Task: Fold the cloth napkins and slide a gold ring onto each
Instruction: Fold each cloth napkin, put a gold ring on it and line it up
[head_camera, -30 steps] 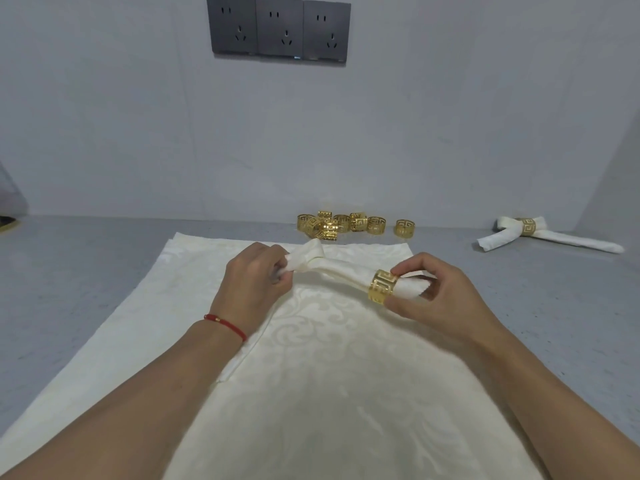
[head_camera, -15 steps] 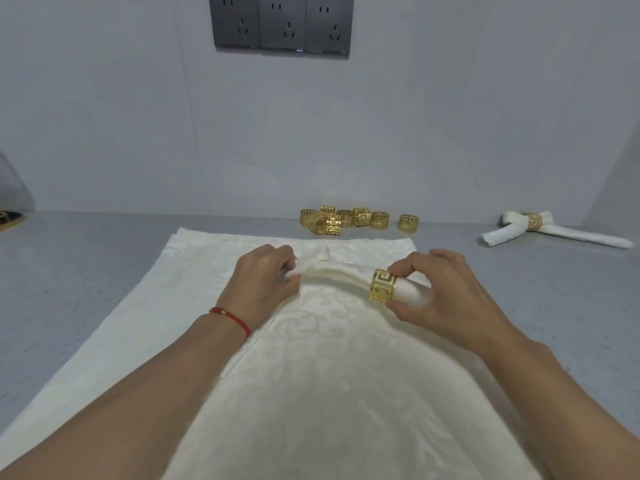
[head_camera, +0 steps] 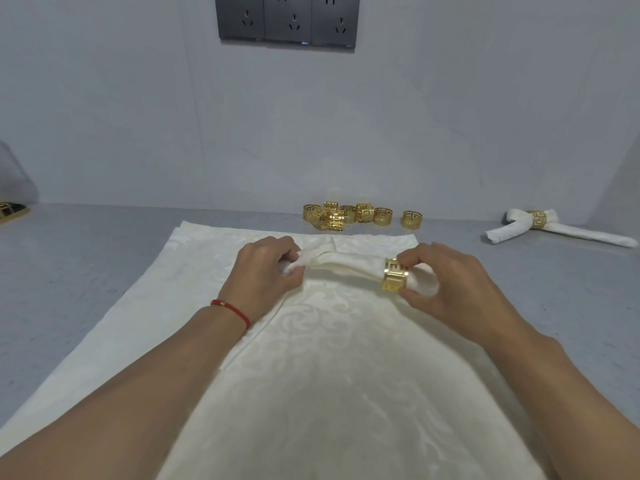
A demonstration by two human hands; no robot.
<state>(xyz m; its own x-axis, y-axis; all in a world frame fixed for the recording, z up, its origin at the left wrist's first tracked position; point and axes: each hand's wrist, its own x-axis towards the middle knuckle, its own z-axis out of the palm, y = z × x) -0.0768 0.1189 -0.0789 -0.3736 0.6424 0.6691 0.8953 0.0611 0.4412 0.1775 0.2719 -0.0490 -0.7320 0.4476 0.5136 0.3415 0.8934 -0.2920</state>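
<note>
One gold ring [head_camera: 395, 274] around rolled napkin [head_camera: 346, 265]

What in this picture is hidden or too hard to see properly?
- Rolled napkin, head view: both ends are wrapped by the left hand and right hand.
- Gold ring: its far side is hidden by the right fingers.
- Pile of spare rings: overlapping, too small to count.
- Object at left edge: cut off.

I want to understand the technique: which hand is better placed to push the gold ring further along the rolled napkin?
The right hand: its fingers already pinch the gold ring near that end of the rolled napkin. The left hand grips the opposite end, probably to anchor it.
</note>
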